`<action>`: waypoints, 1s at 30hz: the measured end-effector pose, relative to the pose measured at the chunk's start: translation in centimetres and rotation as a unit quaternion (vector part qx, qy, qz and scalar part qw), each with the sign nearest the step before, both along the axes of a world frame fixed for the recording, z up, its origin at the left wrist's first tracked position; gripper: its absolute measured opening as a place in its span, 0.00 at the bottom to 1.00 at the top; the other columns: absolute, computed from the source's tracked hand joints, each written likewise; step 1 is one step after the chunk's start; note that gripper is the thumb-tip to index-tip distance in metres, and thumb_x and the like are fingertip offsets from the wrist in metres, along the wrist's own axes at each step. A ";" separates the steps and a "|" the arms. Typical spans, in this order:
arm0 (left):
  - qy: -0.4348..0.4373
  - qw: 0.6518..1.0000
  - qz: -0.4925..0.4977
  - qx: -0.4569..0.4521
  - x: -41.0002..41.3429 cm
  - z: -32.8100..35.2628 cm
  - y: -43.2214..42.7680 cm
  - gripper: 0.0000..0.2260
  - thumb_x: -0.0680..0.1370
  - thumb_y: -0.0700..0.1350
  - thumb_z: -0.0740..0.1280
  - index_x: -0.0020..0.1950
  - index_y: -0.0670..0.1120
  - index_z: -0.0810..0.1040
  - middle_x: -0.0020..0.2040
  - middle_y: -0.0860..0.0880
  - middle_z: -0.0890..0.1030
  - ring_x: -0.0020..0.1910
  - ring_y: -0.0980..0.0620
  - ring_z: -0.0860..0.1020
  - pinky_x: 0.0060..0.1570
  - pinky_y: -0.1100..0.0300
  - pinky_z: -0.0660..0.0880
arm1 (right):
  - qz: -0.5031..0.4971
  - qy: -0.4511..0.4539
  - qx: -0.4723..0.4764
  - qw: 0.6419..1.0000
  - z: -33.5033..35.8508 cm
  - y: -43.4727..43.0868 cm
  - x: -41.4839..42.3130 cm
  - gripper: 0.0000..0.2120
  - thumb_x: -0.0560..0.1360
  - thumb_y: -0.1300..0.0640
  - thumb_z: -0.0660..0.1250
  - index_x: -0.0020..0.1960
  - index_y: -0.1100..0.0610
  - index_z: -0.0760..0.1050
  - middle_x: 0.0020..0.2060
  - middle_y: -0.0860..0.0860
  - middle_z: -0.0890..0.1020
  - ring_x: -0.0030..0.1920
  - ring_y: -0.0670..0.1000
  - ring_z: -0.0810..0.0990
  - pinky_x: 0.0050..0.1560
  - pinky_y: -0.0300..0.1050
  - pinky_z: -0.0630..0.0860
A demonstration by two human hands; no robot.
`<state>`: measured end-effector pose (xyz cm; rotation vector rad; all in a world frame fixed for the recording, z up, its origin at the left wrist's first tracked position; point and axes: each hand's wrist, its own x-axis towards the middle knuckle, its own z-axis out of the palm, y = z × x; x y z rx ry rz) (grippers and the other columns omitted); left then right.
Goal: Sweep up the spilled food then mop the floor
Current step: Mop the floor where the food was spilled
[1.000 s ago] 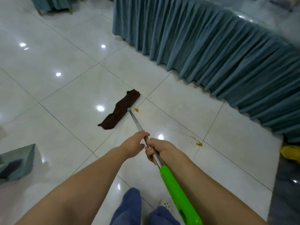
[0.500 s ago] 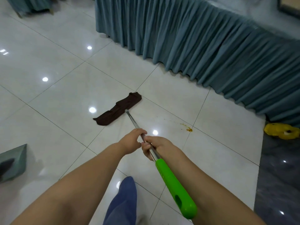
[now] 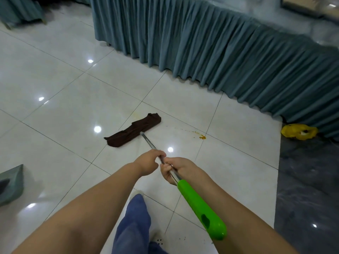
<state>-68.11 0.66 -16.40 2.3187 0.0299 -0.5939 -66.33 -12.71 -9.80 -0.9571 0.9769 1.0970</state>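
**A:** Where's the mop head [image 3: 133, 130] sitting?

**B:** Flat on the white floor tiles [image 3: 55, 88]. It's a long brown cloth lying slantwise. The steel shaft [image 3: 149, 143] runs from its middle back to the person.

**A:** And the hands?

**B:** Both are wrapped round that shaft, almost touching each other. The left hand [image 3: 149, 162] is the one nearer the mop head, with its fingers curled over the metal. The right hand [image 3: 178, 169] grips just behind it, right where the green grip [image 3: 200, 208] begins. That grip runs back alongside the right forearm.

**A:** The spilled food?

**B:** An orange blob [image 3: 202, 137] lies to the right of the mop head, apart from it. A thin trail of specks leads from it back toward the cloth. There's also a faint yellowish smear [image 3: 136, 113] just past the mop head's far edge.

**A:** Anything else about?

**B:** A pleated blue-green table skirt [image 3: 220, 57] hangs beyond the mop head, well apart. A crumpled yellow bag [image 3: 298, 132] lies far to the mop head's right, at the foot of that skirt, on a dark stone strip [image 3: 308, 180]. Off to the mop head's left, nearer the person, sits a grey-green container [image 3: 12, 182], but I can't tell what it is. A blue trouser leg [image 3: 134, 220] shows on the near side, below the hands.
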 end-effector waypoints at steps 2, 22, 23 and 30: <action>0.003 1.000 -0.006 0.005 -0.6 0.4 -0.3 0.21 0.74 0.34 0.63 0.65 0.48 0.73 0.65 0.48 0.73 0.64 0.50 0.71 0.60 0.67 0.63 | -0.011 0.002 0.003 1.000 0.4 -0.4 -0.7 0.09 0.77 0.65 0.62 0.39 0.65 0.71 0.23 0.57 0.73 0.13 0.47 0.66 0.13 0.31 0.64; -0.002 1.000 -0.019 0.012 4.4 0.7 8.3 0.23 0.72 0.32 0.58 0.63 0.50 0.72 0.65 0.52 0.72 0.61 0.50 0.72 0.56 0.60 0.69 | 0.024 -0.030 -0.025 0.999 0.6 8.3 4.2 0.06 0.75 0.68 0.59 0.48 0.60 0.70 0.18 0.54 0.70 0.14 0.47 0.64 0.15 0.31 0.63; -0.002 1.000 -0.019 0.012 5.2 0.7 9.5 0.23 0.72 0.32 0.58 0.64 0.50 0.72 0.65 0.52 0.72 0.62 0.50 0.72 0.58 0.59 0.69 | 0.027 -0.033 -0.026 0.999 0.5 9.6 5.1 0.05 0.76 0.68 0.58 0.48 0.60 0.70 0.17 0.55 0.70 0.14 0.47 0.64 0.15 0.31 0.63; 0.009 1.000 -0.016 0.017 11.1 0.1 17.8 0.23 0.71 0.31 0.58 0.63 0.51 0.72 0.65 0.53 0.72 0.61 0.49 0.73 0.60 0.54 0.72 | 0.026 -0.039 -0.022 0.999 0.1 17.9 10.9 0.07 0.75 0.68 0.57 0.41 0.61 0.69 0.17 0.54 0.68 0.14 0.47 0.64 0.15 0.30 0.63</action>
